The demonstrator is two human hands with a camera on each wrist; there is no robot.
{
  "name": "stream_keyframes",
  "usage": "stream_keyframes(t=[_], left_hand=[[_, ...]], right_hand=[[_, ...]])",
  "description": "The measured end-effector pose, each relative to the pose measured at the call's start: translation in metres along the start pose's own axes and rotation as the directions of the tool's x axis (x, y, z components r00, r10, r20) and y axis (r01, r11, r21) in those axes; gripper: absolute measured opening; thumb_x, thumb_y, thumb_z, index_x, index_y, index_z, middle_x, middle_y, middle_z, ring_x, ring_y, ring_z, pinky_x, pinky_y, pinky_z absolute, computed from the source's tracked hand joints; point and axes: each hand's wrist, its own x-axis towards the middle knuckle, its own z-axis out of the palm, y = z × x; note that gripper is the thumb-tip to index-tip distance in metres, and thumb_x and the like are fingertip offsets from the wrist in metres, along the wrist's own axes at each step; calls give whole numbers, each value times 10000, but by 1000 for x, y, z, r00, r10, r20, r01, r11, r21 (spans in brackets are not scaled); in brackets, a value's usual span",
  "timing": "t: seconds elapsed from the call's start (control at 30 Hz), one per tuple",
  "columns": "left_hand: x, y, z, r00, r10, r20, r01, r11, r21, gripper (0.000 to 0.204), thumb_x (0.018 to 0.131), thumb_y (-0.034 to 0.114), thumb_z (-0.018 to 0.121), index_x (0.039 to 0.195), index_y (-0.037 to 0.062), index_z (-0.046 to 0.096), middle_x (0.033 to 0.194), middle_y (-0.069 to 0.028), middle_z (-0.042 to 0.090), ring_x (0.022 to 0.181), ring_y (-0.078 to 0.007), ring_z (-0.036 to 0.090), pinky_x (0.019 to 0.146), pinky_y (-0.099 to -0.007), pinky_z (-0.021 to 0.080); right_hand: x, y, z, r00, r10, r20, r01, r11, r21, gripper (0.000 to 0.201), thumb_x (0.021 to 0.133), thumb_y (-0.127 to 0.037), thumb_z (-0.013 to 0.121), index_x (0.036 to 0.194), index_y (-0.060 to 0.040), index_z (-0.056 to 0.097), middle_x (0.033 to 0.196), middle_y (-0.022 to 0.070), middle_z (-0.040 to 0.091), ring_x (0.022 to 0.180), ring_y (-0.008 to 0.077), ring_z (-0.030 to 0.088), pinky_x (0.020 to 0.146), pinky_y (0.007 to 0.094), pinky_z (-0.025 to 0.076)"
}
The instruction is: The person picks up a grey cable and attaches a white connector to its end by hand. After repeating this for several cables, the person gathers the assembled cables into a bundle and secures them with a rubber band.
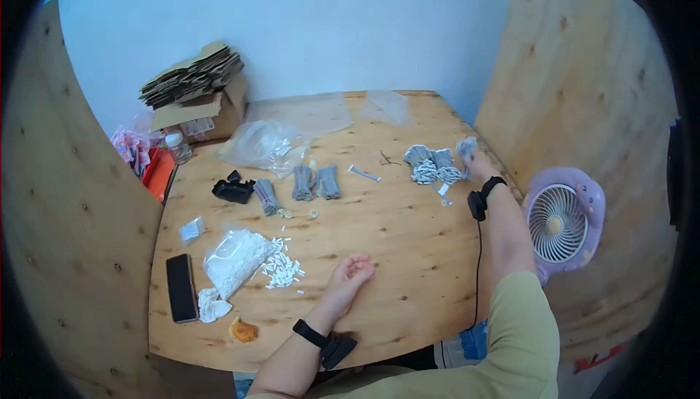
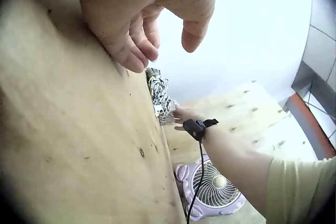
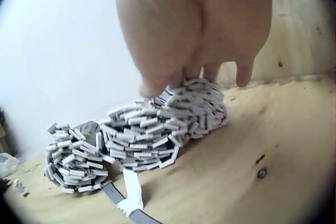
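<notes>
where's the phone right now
In the head view, the phone lies by the left edge of the table, just left of the clear bag of white pieces and a crumpled white item.

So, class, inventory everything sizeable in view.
Wooden table: one, tan, centre
Connector-tipped cable bundles: three, grey, right
Slim cable bundles: three, grey, centre
Scattered oblong pieces: many, white, left
Filled plastic bag: one, clear, left
Crumpled plastic: one, clear, back
Flat phone: one, black, left
Round-grille fan: one, purple, right
Cardboard box: one, brown, back
Cardboard stack: one, brown, atop box
Plastic tray: one, orange, left
Left hand: one, black-strapped, table front
Right hand: one, black-strapped, gripping bundle
</notes>
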Motion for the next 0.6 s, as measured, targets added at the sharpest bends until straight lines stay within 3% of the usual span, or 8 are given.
stream_keyframes(t=[0.07,0.1,0.13,0.17,0.23,0.47,0.53,0.6], left_hand=[[1,-1,-2,1000,-1,8,1,1000,7,290,810,113,567,1057,27,443,874,-30,528,814,-102,520,752,-224,433],[3,-4,-4,1000,7,20,-7,1000,-5,281,813,113,563,1053,26,445,871,-30,530,812,-99,521,747,-218,432],[4,-6,-7,1000,17,26,-17,1000,-20,274,816,113,559,1049,25,448,867,-30,532,810,-97,522,742,-213,432],[3,-6,-7,1000,25,18,-24,999,-37,256,819,110,552,1042,30,454,864,-31,535,805,-103,525,742,-227,436],[4,-3,-7,999,30,26,-28,998,-62,223,827,103,538,1027,39,466,857,-34,540,794,-114,531,742,-254,443],[6,-3,-10,991,55,-120,-77,979,-191,138,823,89,535,944,36,496,761,-30,547,706,-110,527,670,-234,440],[8,-5,-15,982,107,-158,-139,968,-207,126,820,87,538,927,35,498,753,-34,546,688,-108,520,645,-230,433],[7,-6,-19,973,133,-190,-178,955,-239,125,816,85,540,921,32,500,745,-37,545,677,-108,515,629,-229,426]], right_hand=[[-9,-13,2,948,-44,316,81,991,-104,354,819,-309,458,976,-6,553,971,210,574,926,333,537,795,385,407],[-23,-64,-19,926,81,369,-19,986,-168,376,834,-329,432,1004,-13,545,989,206,570,938,328,535,807,396,405],[-2,-25,11,949,-18,314,76,982,-173,391,837,-342,426,990,-7,557,986,205,570,936,329,535,810,391,407],[7,-24,21,954,84,289,1,960,-281,399,828,-352,440,949,4,573,996,220,558,949,324,531,807,375,411],[-18,-126,-12,977,-31,212,141,839,-526,404,797,-361,471,896,12,591,940,233,571,895,328,555,761,370,432],[-44,-274,54,848,-276,453,299,954,21,401,722,-345,577,783,50,597,634,153,590,603,233,573,543,338,431],[-50,-303,83,775,-103,624,118,993,17,402,714,-361,587,760,37,604,597,121,584,547,202,566,527,322,439],[-61,-325,109,803,-64,592,83,997,-5,355,699,-336,617,721,17,603,589,111,579,519,185,560,507,316,446]])
